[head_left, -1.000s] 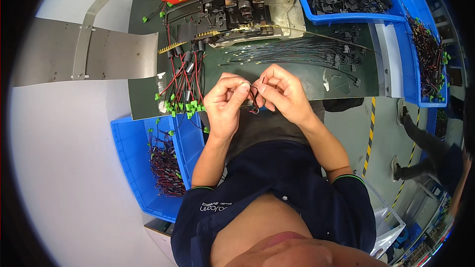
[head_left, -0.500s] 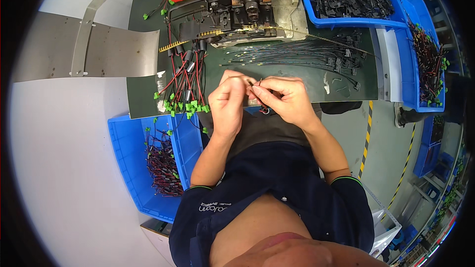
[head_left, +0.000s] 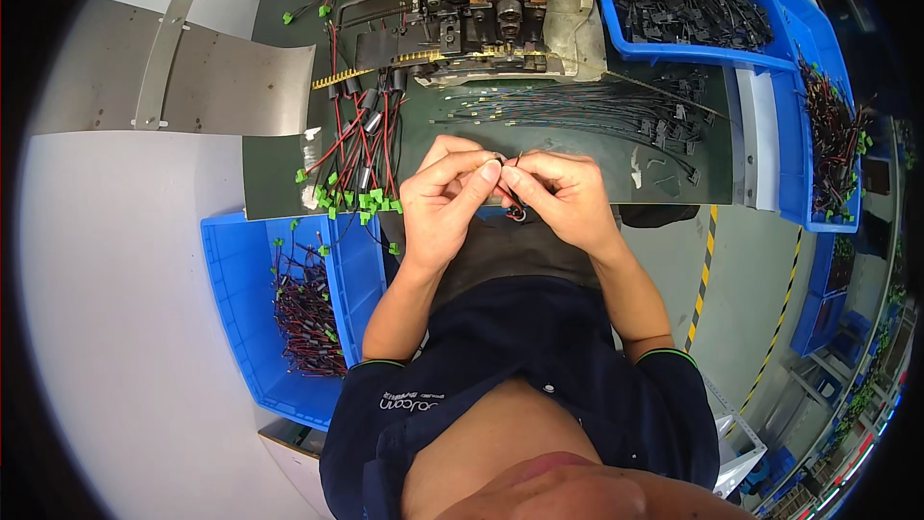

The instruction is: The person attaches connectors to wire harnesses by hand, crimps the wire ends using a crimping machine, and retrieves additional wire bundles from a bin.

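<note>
My left hand and my right hand meet over the front edge of the dark green bench. Thumb and forefinger of each are pinched on thin dark wires, whose ends stick up between the fingertips. A bit of red shows below; much of the wire is hidden by my fingers. Left of my hands, red-and-black wire leads with black sleeves and green connectors hang over the bench edge. Beyond my hands lie thin black leads with black connectors.
A metal press machine fed by a brass terminal strip stands at the back. Blue bins hold black leads, red-black leads at right, and more leads at lower left. A curved metal sheet juts in from the left.
My left thumb has stretched toward the right fingertips, and both hands have drawn closer together around the wires. The whole view has shifted slightly.
</note>
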### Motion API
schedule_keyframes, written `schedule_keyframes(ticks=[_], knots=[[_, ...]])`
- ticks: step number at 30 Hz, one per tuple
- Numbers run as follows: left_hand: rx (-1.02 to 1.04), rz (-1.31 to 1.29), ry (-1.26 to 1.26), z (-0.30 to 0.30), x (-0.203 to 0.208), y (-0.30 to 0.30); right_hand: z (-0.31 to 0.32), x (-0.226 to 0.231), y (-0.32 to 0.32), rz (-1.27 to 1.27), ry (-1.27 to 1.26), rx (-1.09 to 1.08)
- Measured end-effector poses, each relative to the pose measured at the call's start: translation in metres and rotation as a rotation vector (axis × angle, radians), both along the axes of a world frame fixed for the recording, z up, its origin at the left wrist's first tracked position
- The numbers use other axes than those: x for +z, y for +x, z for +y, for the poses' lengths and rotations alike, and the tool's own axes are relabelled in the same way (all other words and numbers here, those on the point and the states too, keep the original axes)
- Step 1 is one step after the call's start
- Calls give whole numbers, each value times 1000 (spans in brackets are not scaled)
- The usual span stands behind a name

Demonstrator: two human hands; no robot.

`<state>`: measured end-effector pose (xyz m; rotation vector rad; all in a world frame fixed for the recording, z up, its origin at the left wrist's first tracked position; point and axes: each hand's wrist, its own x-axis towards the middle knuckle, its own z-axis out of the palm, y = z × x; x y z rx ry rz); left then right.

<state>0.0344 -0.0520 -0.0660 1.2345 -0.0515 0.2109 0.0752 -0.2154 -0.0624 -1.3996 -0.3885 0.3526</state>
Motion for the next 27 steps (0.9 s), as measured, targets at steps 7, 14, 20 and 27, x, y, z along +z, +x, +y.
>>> schedule_keyframes(ticks=[7, 14, 20, 27], knots=[[16, -22, 47, 4, -6, 0, 1, 6, 1, -39, -51, 1], [185, 35, 99, -3, -10, -4, 13, -9, 2, -81, -11, -207], [486, -142, 869, 25, -2, -7, 17, -4, 19, 143, 49, -245], [610, 74, 1671, 63, 21, -7, 32, -9, 35, 167, 88, -172]])
